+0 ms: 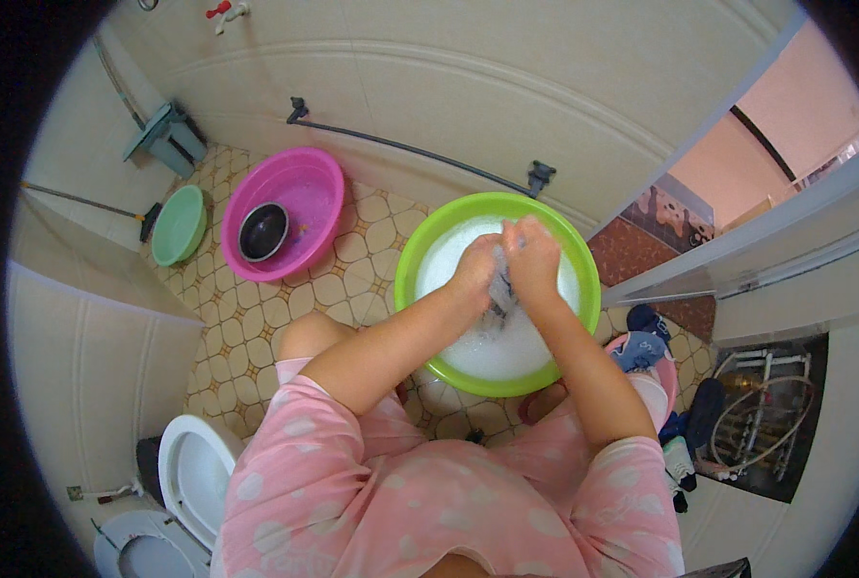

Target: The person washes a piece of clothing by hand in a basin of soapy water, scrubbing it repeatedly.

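A lime-green plastic basin full of white suds stands on the tiled floor before me. Over its middle my left hand and my right hand are close together, both closed on a wet, sudsy grey cloth item. Its lower end hangs down to the foam, where a darker part shows. Suds cling to the cloth and fingers. What kind of garment it is, I cannot tell.
A pink basin holding a dark bowl and a mint-green basin stand left. A grey pipe runs low along the wall. Clothes lie on a pink container at right. A toilet is lower left, a doorway upper right.
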{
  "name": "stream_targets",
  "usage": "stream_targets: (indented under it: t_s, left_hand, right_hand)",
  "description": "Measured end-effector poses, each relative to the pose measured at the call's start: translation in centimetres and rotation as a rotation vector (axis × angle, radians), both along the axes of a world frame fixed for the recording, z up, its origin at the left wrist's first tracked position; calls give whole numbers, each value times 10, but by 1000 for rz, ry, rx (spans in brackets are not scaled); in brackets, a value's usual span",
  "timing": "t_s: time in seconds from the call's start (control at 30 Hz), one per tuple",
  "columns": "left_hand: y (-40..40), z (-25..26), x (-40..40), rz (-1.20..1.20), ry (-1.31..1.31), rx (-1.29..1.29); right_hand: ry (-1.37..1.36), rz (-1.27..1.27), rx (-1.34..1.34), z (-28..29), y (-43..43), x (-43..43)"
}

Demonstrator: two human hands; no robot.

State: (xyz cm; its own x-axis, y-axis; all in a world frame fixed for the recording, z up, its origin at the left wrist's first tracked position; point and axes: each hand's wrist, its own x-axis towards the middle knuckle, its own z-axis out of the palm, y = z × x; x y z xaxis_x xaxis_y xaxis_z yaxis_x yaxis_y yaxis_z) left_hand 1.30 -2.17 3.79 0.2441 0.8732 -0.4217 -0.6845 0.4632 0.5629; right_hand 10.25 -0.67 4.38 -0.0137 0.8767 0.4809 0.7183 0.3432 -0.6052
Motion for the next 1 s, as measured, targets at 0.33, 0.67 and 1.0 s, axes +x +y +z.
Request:
stream_targets:
  t_s: [0.33,0.67,1.0]
  left_hand:
    - [0,-10,2,-90,-2,16]
    - [1,-5,-1,-11,53,-83]
    - [23,-47,-28,-5,-30,-26]
  right_hand:
    - [51,-37,-101,-2,4,6]
    - [108,132,-16,-4,-16,-8]
    - [75,225,123,0,-26,-22]
